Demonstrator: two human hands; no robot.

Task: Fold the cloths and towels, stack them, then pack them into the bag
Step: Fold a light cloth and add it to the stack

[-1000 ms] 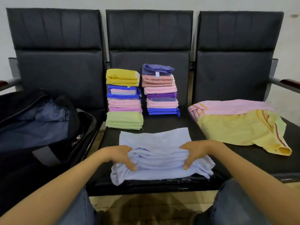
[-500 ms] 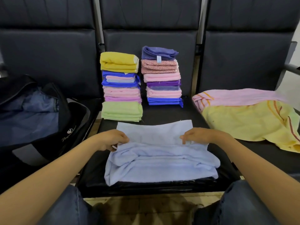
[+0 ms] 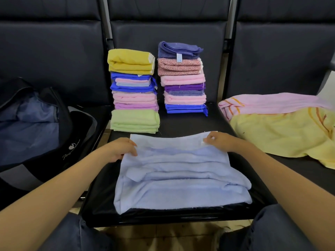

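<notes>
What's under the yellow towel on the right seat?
The yellow towel overlaps the near edge of a pink towel and lies on the seat. Anything else beneath is covered.

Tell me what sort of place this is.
Likely a waiting area, not a home laundry room: a row of linked black padded seats on metal posts, used as a makeshift table for stacks of folded cloths and an open black bag.

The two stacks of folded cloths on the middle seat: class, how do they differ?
The left stack is topped by a yellow cloth, the right stack by a dark blue towel with a white label. The left stack rests on a green cloth, the right stack on a royal blue cloth. Both stand on the black seat, neatly folded.
</notes>
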